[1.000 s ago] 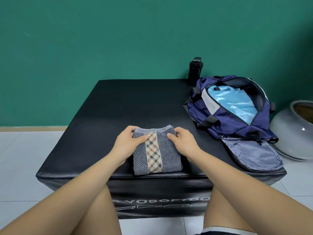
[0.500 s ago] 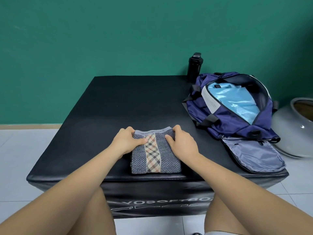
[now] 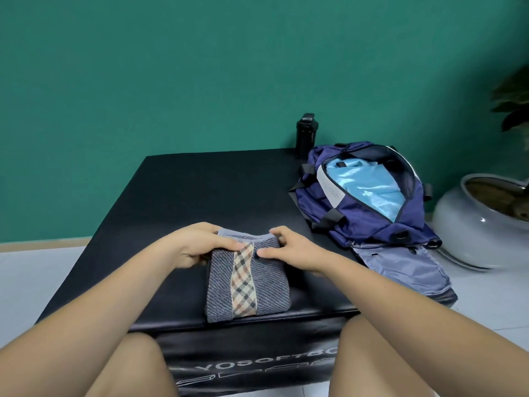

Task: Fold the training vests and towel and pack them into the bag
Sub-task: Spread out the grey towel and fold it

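Left hand (image 3: 194, 245) and right hand (image 3: 289, 250) gripping far corners of folded grey woven towel with plaid stripe (image 3: 246, 285), near edge of black padded box (image 3: 200, 190). Probably last step: lifting it rightward into open navy fabric bag (image 3: 357, 213), fold held together.

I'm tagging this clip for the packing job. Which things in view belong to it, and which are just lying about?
Job: folded towel, gripped at its far end by left hand and right hand; open navy bag; light blue fabric inside it, likely the vests.
Lying about: black bottle by the wall; grey plant pot on the floor.
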A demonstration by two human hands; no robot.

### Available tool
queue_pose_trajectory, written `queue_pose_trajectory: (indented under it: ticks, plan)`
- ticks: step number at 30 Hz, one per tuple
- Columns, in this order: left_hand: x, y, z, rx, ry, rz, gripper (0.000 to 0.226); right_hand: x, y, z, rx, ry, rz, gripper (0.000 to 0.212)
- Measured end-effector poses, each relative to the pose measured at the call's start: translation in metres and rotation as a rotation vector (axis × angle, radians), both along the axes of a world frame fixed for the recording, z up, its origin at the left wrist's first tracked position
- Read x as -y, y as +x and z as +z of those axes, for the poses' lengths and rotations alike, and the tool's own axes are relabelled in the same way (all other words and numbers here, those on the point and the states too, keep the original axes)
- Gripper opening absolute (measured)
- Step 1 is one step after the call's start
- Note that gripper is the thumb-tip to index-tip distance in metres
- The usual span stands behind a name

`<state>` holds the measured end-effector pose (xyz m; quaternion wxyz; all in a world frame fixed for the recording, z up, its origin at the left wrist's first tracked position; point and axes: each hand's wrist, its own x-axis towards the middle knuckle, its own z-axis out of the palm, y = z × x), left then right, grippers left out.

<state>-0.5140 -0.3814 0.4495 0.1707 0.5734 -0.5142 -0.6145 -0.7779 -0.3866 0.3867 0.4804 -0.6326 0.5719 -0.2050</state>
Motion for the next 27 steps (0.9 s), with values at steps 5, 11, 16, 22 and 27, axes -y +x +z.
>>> queue_pose_trajectory:
  ticks: [5, 11, 16, 22, 27]
  plan:
    - [-0.007, -0.031, 0.048, -0.183, -0.044, -0.053, 0.036, -0.016, -0.026, 0.037, 0.5, 0.225, 0.056, 0.075]
    - [0.012, -0.086, 0.09, -0.427, -0.097, 0.012, 0.034, -0.023, -0.081, 0.083, 0.645, 0.257, -0.015, 0.046]
    - [0.063, -0.145, 0.094, -0.532, -0.207, 0.131, 0.035, 0.013, -0.145, 0.124, 0.58, 0.037, -0.19, 0.047]
    - [0.106, -0.216, 0.081, -0.44, -0.367, 0.265, 0.038, 0.058, -0.215, 0.163, 0.327, -0.206, -0.31, 0.039]
    - [0.112, -0.257, 0.042, -0.144, -0.54, 0.358, 0.025, 0.087, -0.243, 0.178, 0.126, -0.367, -0.399, 0.032]
